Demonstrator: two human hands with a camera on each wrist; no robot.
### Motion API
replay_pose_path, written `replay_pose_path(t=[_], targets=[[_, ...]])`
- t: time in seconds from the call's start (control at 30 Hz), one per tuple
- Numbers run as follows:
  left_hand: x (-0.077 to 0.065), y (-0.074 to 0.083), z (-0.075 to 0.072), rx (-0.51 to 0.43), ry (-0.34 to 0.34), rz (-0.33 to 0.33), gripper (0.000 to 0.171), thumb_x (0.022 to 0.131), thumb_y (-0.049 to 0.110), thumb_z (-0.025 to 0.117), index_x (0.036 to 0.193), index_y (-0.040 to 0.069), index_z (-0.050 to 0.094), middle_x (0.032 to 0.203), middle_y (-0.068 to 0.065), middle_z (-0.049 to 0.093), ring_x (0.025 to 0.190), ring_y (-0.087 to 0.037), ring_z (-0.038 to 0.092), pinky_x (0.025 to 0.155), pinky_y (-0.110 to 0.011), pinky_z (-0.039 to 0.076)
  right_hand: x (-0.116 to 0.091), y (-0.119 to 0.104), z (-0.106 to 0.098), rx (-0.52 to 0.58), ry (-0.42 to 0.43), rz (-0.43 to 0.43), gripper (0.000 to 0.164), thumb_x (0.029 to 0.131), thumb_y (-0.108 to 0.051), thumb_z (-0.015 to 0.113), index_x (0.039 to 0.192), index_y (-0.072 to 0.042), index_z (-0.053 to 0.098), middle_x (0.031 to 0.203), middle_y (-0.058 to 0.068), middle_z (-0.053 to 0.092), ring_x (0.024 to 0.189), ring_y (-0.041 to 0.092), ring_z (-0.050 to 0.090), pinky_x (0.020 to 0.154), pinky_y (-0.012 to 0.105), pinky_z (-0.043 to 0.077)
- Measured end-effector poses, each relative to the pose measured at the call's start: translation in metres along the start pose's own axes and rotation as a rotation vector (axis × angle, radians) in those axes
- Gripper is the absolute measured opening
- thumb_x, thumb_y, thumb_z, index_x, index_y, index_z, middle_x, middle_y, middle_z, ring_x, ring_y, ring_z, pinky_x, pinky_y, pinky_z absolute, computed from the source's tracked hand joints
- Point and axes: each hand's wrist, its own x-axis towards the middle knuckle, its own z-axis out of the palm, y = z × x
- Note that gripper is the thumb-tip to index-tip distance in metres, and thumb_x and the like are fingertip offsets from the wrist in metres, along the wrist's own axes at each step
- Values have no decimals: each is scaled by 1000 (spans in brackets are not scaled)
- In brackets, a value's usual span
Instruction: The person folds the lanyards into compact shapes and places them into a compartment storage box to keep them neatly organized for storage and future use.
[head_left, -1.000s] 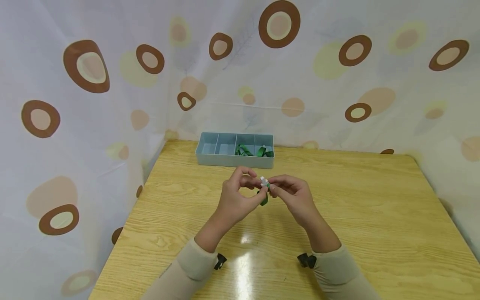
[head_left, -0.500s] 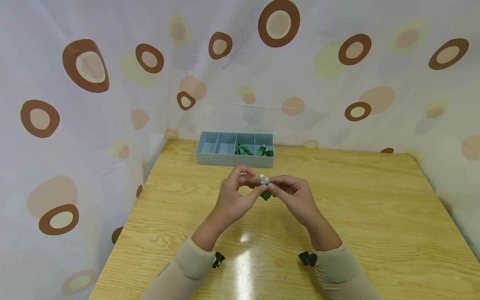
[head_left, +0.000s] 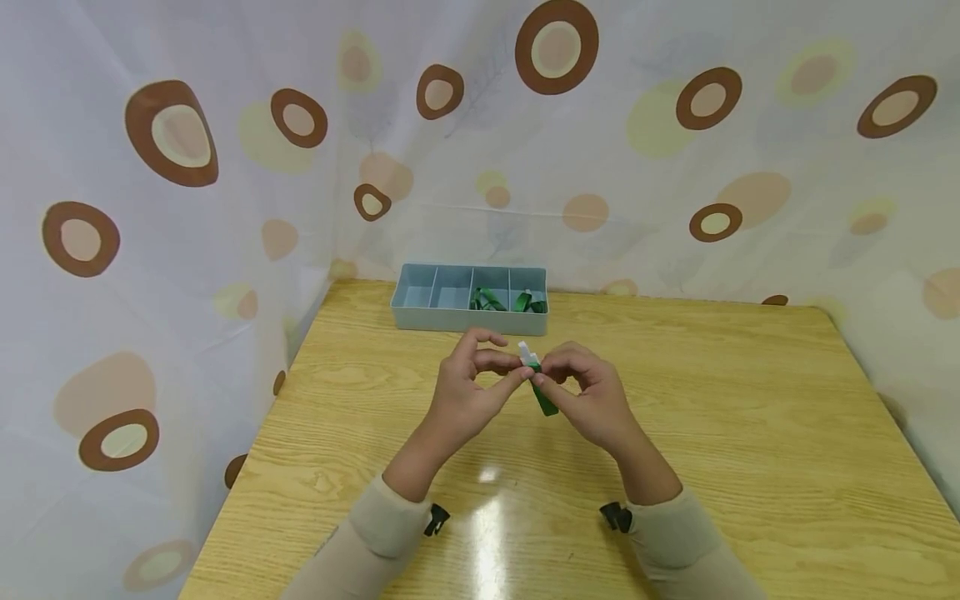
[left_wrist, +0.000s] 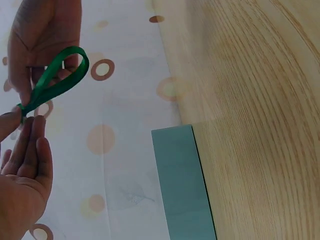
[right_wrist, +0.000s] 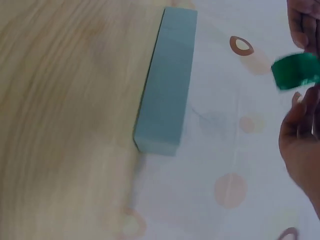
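Above the table, a green ribbon loop (head_left: 546, 402) with a small white piece (head_left: 527, 354) at its upper end is held between both hands. My left hand (head_left: 471, 385) pinches it near the white piece with thumb and fingertips, its other fingers raised. My right hand (head_left: 592, 396) pinches the ribbon just to the right, the thumb on its near side. In the left wrist view the ribbon loop (left_wrist: 65, 86) opens out from the pinch as a teardrop. The right wrist view shows its broad green face, blurred. Fingertips partly hide where ribbon and white piece meet.
A pale blue divided tray (head_left: 468, 320) stands at the back of the wooden table (head_left: 720, 417). Green ribbon pieces (head_left: 489, 300) lie in its two right compartments. Behind and at the left hangs a white patterned curtain (head_left: 480, 167).
The ribbon loop has swung from below the left thumb to down and right beside the right thumb. The white piece has risen slightly between the fingertips. The tray has not moved.
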Motion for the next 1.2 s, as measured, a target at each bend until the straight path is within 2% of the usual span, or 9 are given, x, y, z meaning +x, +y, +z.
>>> replay_pose_path(t=[0.1, 0.23, 0.33, 0.4, 0.5, 0.63, 0.8, 1.0, 1.2], targets=[[-1, -1, 1, 34, -1, -43, 36, 90, 25, 72, 118, 14, 51, 85, 3, 74, 78, -9, 68, 73, -29, 57, 1, -7, 1, -212, 63, -77, 15, 83, 5, 72, 87, -10, 71, 90, 3, 64, 77, 14, 54, 68, 21, 45], [-1, 0, 3, 52, -28, -84, 19, 93, 31, 68, 104, 18, 61, 76, 5, 70, 68, -12, 65, 65, -29, 56, 5, -14, 2, -450, 132, -221, 10, 80, 1, 71, 82, -8, 71, 86, 4, 62, 75, 16, 54, 66, 24, 45], [0, 1, 4, 39, -64, -105, 14, 96, 34, 64, 97, 20, 68, 81, 4, 70, 71, -17, 67, 65, -29, 56, 8, -16, 3, -596, 144, -323, 6, 79, -1, 69, 81, -6, 71, 82, 5, 63, 74, 19, 55, 67, 30, 46], [0, 2, 5, 29, -82, -119, 16, 97, 35, 63, 98, 21, 70, 85, 3, 71, 75, -20, 68, 66, -29, 56, 9, -16, 3, -675, 138, -383, 3, 80, -4, 69, 80, -5, 72, 80, 6, 63, 72, 21, 56, 65, 34, 47], [0, 4, 7, 13, -88, -142, 19, 97, 37, 62, 101, 22, 71, 88, 5, 72, 78, -21, 69, 66, -30, 56, 9, -16, 4, -759, 134, -459, 11, 85, -10, 66, 77, -4, 72, 79, 6, 65, 70, 23, 57, 63, 38, 46], [1, 5, 8, 10, -83, -170, 21, 95, 42, 62, 99, 23, 70, 88, 7, 72, 79, -15, 68, 67, -32, 56, 8, -17, 6, -834, 153, -524, 19, 88, -14, 63, 72, -6, 71, 76, 5, 65, 69, 24, 58, 64, 40, 46], [2, 4, 9, -30, -98, -208, 24, 96, 42, 62, 99, 19, 70, 90, 3, 71, 82, -19, 69, 72, -35, 58, 9, -19, 7, -896, 160, -580, 19, 87, -15, 66, 71, -7, 72, 75, 5, 65, 69, 24, 59, 68, 42, 48], [2, 5, 8, -45, -107, -262, 25, 95, 42, 63, 95, 18, 70, 88, 1, 71, 78, -15, 68, 66, -32, 57, 8, -21, 10, -926, 156, -640, 16, 87, -14, 67, 73, -8, 72, 76, 5, 67, 69, 24, 61, 70, 42, 49], [6, 31, 4, -62, -82, -281, 14, 97, 16, 62, 92, 6, 69, 84, -12, 69, 78, -35, 67, 68, -28, 56, 10, -21, 12, -927, 153, -642, 13, 86, -15, 68, 77, -8, 74, 77, 5, 67, 70, 24, 61, 70, 42, 48]])
